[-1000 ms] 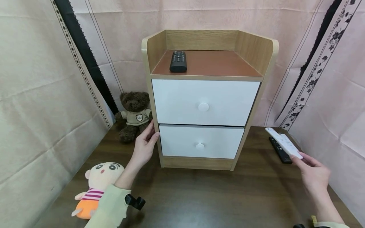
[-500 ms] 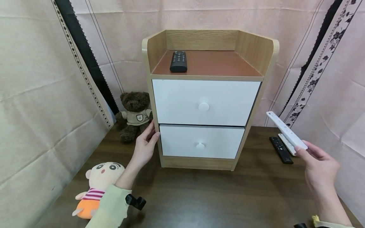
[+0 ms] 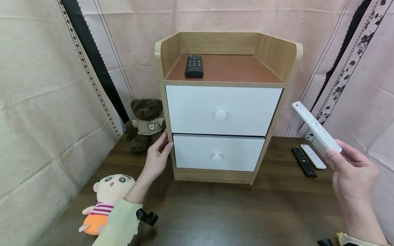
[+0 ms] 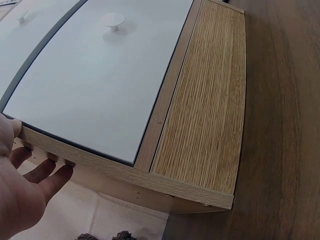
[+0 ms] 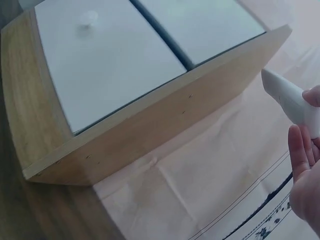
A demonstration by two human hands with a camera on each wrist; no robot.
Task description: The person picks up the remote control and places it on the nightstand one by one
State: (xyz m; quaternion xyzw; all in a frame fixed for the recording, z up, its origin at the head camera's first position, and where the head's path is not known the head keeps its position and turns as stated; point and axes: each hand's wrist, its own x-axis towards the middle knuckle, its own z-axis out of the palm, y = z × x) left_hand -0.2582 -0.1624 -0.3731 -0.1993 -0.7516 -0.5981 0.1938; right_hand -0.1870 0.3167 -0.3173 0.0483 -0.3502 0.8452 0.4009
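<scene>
In the head view my right hand (image 3: pixel 357 171) pinches one end of a long white remote control (image 3: pixel 316 127), raised and tilted with its far end up. The right wrist view shows thumb and fingers on the same white remote control (image 5: pixel 290 97). My left hand (image 3: pixel 155 160) touches the left side of a small wooden cabinet (image 3: pixel 212 175). In the left wrist view the left hand (image 4: pixel 22 187) has its fingertips against the side panel and its thumb at the front edge. Both white drawers, upper (image 3: pixel 197 109) and lower (image 3: pixel 194 150), are closed.
A dark remote (image 3: pixel 194 66) lies on the cabinet top. On the table's right, a black remote (image 3: pixel 303 162) and a shorter white remote (image 3: pixel 313 156) lie side by side. A brown teddy bear (image 3: pixel 147 112) and a doll (image 3: pixel 100 218) are on the left. Curtains surround the table.
My right hand has lifted the long white remote up and to the right, away from the two remotes on the table. The left hand stays against the cabinet.
</scene>
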